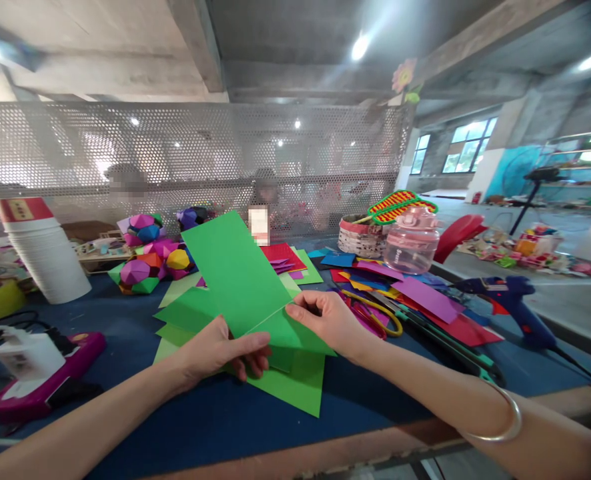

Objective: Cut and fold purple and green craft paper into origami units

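- My left forearm comes in from the lower left, and my left hand [230, 348] lies at the lower left of the green sheet [240, 273], thumb stretched to the right and the other fingers curled below it; whether they grip the sheet, I cannot tell.
- My right forearm reaches in from the lower right, a silver bangle [513, 417] around it; my right hand [328, 321] pinches the sheet's right edge narrowly between thumb and forefinger, by the end of a pale line across it.
- Between my hands, the green sheet slants up and away to the left, over other green papers [295, 393] on the blue tabletop [215, 437].
- The pink-lidded bottle [411, 243] has pale lettering up its side, too small for me to read.
- The red top of the stacked cups [50, 257], on my left, bears a gold label that I cannot make out.
- The white adapter [30, 357] on the magenta power strip [83, 350] has blurred print.
- To my right are coloured papers [428, 300], yellow-handled scissors [393, 323] and a blue glue gun [518, 307].
- Beyond the perforated screen [185, 147], people show only as blurred shapes.
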The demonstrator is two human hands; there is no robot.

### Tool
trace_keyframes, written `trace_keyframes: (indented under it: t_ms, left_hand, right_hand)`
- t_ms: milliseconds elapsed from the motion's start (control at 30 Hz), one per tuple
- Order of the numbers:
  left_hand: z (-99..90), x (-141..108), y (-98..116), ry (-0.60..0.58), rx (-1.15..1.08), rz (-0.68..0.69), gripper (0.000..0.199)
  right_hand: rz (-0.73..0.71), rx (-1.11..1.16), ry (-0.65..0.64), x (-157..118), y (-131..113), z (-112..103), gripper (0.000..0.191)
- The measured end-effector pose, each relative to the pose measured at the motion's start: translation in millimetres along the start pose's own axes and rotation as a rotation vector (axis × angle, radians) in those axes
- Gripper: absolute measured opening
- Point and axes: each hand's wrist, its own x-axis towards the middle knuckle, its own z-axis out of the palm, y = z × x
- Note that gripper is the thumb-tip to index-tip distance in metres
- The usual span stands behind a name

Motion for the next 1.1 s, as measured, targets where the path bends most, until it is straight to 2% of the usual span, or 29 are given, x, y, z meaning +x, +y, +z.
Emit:
trace_keyframes:
  t_ms: [33,133,167,233,267,300,400,433,533,667,867,1100]
  left_hand:
    - [-4.3,-5,1,-0.101,0.047,-0.027,0.047]
    - [-18.6,-25,9,-0.506,0.146,-0.13,0.049]
    - [-22.1,-32,12,-0.591,0.146,-0.138,0.053]
    - [-24.3,-41,19,-0.655,0.111,-0.063,0.064]
    - [-22.7,-42,22,-0.625,0.117,-0.027,0.064]
    - [-19.5,-42,24,-0.543,0.161,0.027,0.058]
    - [-5.7,-28,21,0.001,0.461,0.44,0.03]
    - [-1.6,-22,17,0.048,0.599,0.551,0.025]
    - [4.9,-8,1,-0.025,0.877,0.732,0.027]
    - [3.7,0,-15,-0.038,0.964,0.883,0.029]
    - [3.6,5,-23,-0.048,0.946,0.883,0.025]
    - [4.6,5,-21,-0.062,0.948,0.861,0.024]
  right_hand:
    - [0.029,0.009,-0.021,1,2,-1,0.042]
    - [0.085,0.013,-0.076,3,9,-2,0.04]
    - [0.088,0.007,-0.095,3,12,-1,0.038]
    - [0.08,-0.019,-0.147,2,16,1,0.037]
    - [0.074,-0.037,-0.181,2,17,2,0.037]
    - [0.067,-0.056,-0.211,1,18,4,0.037]
    - [0.041,-0.129,-0.245,-1,17,6,0.036]
    - [0.028,-0.155,-0.244,-1,16,6,0.035]
    - [-0.006,-0.23,-0.249,-2,14,6,0.03]
    - [-0.001,-0.306,-0.247,-2,13,7,0.024]
    - [0.031,-0.366,-0.186,-3,14,10,0.01]
    - [0.077,-0.325,-0.183,-2,15,10,0.011]
